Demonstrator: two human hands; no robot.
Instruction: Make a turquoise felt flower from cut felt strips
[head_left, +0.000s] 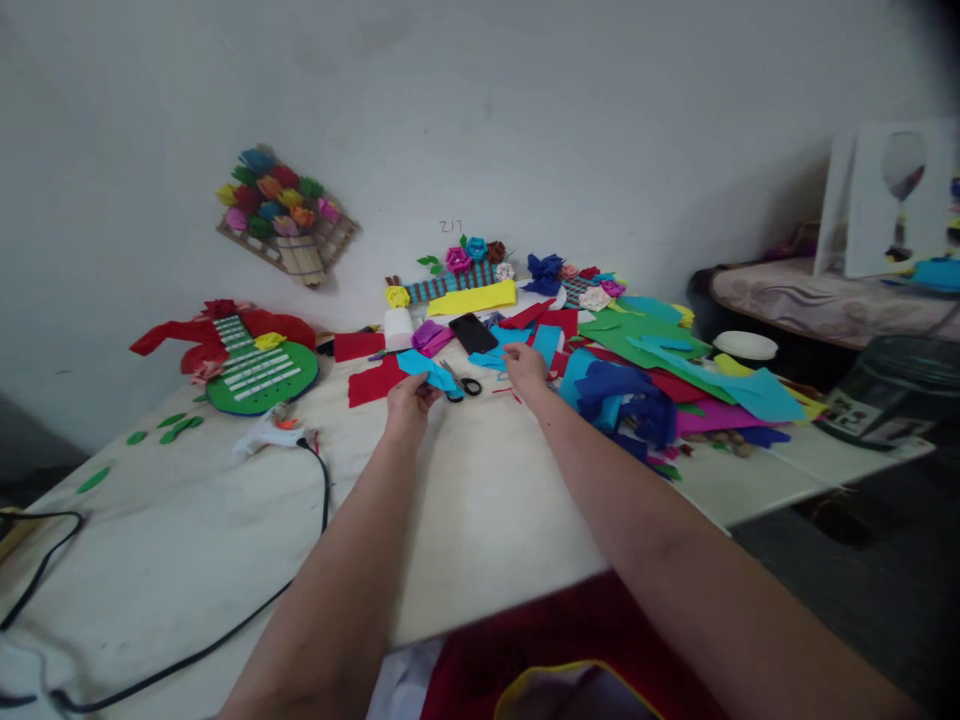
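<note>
My left hand (409, 408) pinches a light blue piece of crepe paper (421, 368) above the table. Just to its right lies a pair of scissors with dark handles (469, 388), its blades partly behind the paper. My right hand (526, 370) is closed at the fingertips beside more light blue paper (489, 360); whether a small piece is between its fingers I cannot make out. A dark phone (472, 333) lies just beyond the hands. Red paper (375, 382) lies flat behind my left hand, and thin red scraps (508, 393) are near my right wrist.
At left, a paper guitar (262, 375) lies near a white glue gun (274, 432) whose black cable (247, 620) crosses the table. Coloured paper (645, 350) is heaped at right, before a large jar (889, 390). Green paper leaves (180, 428) lie far left. Paper flowers (277, 195) hang on the wall.
</note>
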